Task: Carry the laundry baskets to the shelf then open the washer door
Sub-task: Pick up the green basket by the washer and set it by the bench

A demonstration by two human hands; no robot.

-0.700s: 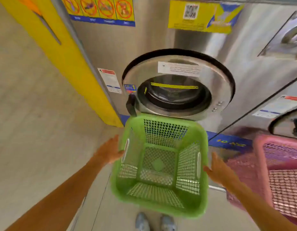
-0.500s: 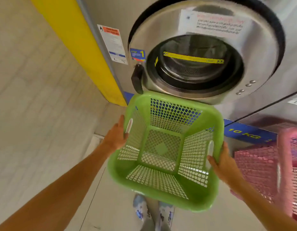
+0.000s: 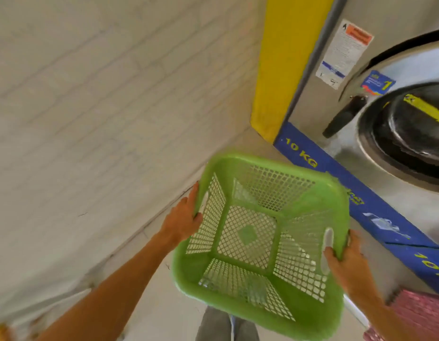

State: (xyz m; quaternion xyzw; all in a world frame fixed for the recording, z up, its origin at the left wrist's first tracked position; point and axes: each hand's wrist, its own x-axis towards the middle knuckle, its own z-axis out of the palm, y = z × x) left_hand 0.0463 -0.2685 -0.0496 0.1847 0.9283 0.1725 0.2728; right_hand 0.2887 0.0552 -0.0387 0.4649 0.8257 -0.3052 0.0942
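Observation:
An empty green mesh laundry basket (image 3: 262,244) hangs in the air in front of me, tilted. My left hand (image 3: 182,220) grips its left rim at the handle slot. My right hand (image 3: 346,259) grips its right rim, fingers through the other handle slot. The washer door (image 3: 408,129), round, steel-rimmed with dark glass, sits shut at the upper right, its black handle (image 3: 341,119) on the left side. A pink basket (image 3: 420,313) shows only as a corner at the bottom right.
A pale tiled wall (image 3: 103,107) fills the left. A yellow panel (image 3: 285,62) edges the washer, and a blue strip (image 3: 336,183) marked 10 KG runs along its base. My legs (image 3: 226,326) and the grey floor lie below the basket.
Both hands closed on the green basket and lifted it. The view has swung left, so the washer door slid to the right edge and the pink basket is nearly out of sight.

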